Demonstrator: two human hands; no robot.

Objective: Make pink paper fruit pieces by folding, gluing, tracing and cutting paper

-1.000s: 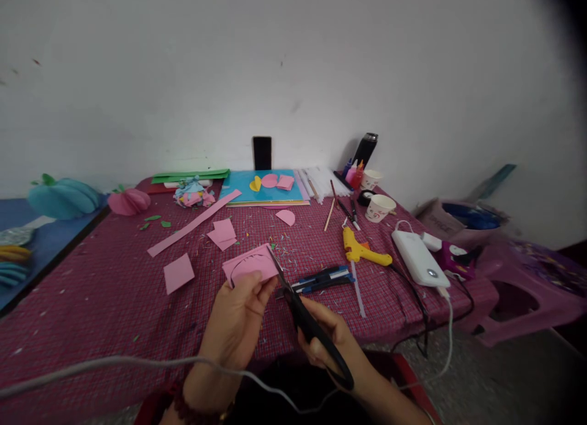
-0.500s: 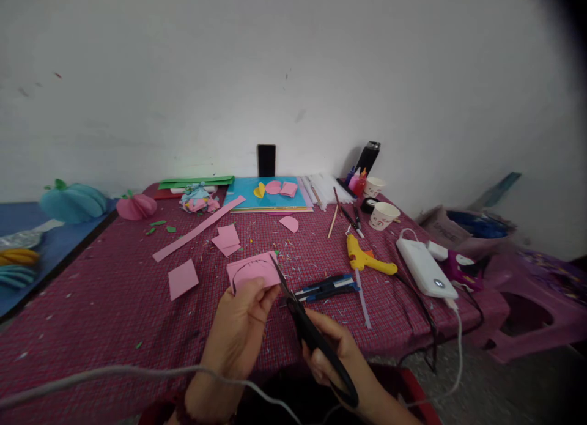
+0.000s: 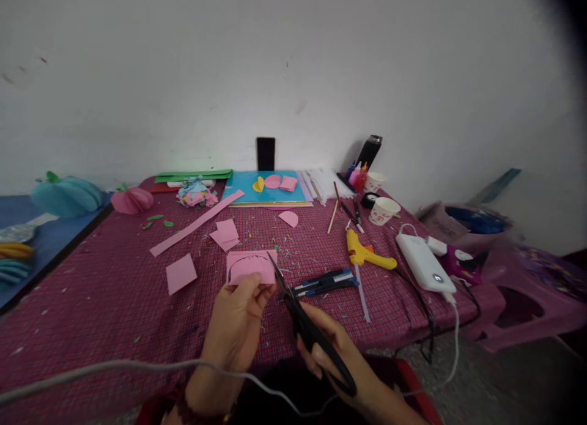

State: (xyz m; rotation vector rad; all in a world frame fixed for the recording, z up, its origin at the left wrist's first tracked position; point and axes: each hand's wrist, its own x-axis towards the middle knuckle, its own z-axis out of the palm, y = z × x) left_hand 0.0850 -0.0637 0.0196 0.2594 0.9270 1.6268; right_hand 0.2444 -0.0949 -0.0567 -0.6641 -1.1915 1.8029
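Pinched between the thumb and fingers of my left hand (image 3: pixel 241 309) is a folded piece of pink paper (image 3: pixel 250 267) with a dark curved line drawn on it. My right hand (image 3: pixel 332 339) grips black-handled scissors (image 3: pixel 312 330). The scissor blades reach up to the paper's right edge and are partly spread around it. Just right of the scissors lie blue-and-black utility knives (image 3: pixel 325 282). A pink square (image 3: pixel 181 273) and some pink paper pieces (image 3: pixel 225 234) lie to the left and beyond my left hand.
A yellow glue gun (image 3: pixel 370 257) and a white power bank (image 3: pixel 424 263) with cables lie at right. Paper cups (image 3: pixel 384 211), pens and paint bottles stand behind. Blue sheets (image 3: pixel 243 189) and a phone (image 3: pixel 266 154) are at the back. A white cable (image 3: pixel 137 365) crosses in front.
The pink paper has turned more level in my left hand, and the scissor blades have shifted slightly left along its right side. The whole view has tilted a little.
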